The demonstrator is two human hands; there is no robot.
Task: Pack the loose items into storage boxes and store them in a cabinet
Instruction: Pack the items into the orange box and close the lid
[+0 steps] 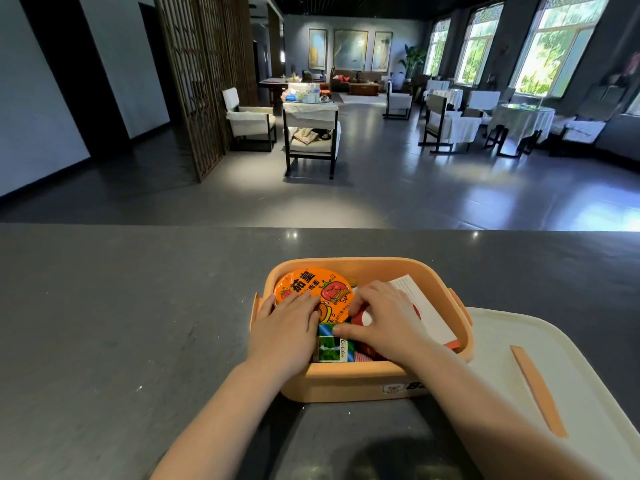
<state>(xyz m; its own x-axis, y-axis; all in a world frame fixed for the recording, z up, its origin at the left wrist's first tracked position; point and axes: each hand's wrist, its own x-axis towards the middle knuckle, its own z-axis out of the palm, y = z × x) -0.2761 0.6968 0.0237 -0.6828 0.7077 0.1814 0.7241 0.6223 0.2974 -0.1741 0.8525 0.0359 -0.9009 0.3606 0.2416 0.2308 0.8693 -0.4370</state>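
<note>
Counter (pixel 104 323): dark grey, speckled; spans the whole near field; carries the box and the lid
Lid (pixel 588 368): cream, with an orange strip handle; lies flat on the counter just right of the box, its left edge touching or under the box's right side; off the box
Storage box (pixel 346 379): orange, rounded corners, open top; stands on the counter at centre; small sticker on its near wall at the right
Left hand (pixel 287 327): inside the box on its left side; palm down, fingers nearly straight and together; fingertips press on the noodle cup lid; grips nothing
Right hand (pixel 384 320): inside the box at centre; fingers bent downward onto the contents, thumb resting on the green packet; whether it has hold of an item cannot be told
Noodle cup (pixel 311 287): round orange lid with tomato cartoon print; lies in the far left part of the box, tilted toward the camera
Green packet (pixel 332 348): landscape print; sits in the near part of the box, between the two hands
Red items (pixel 362 318): partly hidden beneath the right hand; kind cannot be told
White card (pixel 429 313): printed sheet; leans along the right wall of the box
Background: grey floor; white-cushioned chair (pixel 311 140) beyond the counter; wooden lattice screen (pixel 204 81) at left; windows (pixel 554 46) at far right
</note>
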